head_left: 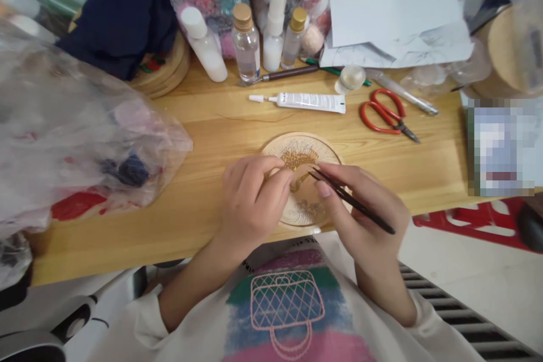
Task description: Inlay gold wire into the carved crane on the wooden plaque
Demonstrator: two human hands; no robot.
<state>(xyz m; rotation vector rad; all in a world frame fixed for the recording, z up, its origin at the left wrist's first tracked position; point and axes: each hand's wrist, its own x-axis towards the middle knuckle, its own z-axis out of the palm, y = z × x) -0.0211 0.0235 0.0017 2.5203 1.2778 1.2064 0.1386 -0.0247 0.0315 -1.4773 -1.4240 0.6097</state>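
A round pale wooden disc (pixel 305 212) with a drawn floral pattern and golden coiled thread on its upper part lies near the table's front edge. My left hand (pixel 257 198) is over the disc's left side, thumb and forefinger pinched together; whatever is between them is too small to name, though a yellow bit shows beside the fingertips. My right hand (pixel 367 209) is at the disc's right side, closed on dark tweezers (pixel 356 202). The tweezers' tips point left, over the disc's middle, close to my left fingertips.
Behind the disc lie a white tube (pixel 311 102) and red-handled pliers (pixel 388 113). Farther back stand small bottles (pixel 246 48), bags of coloured material and white papers (pixel 390 22). A large plastic bag (pixel 85 136) covers the left side. A wooden round (pixel 509 51) is at the right.
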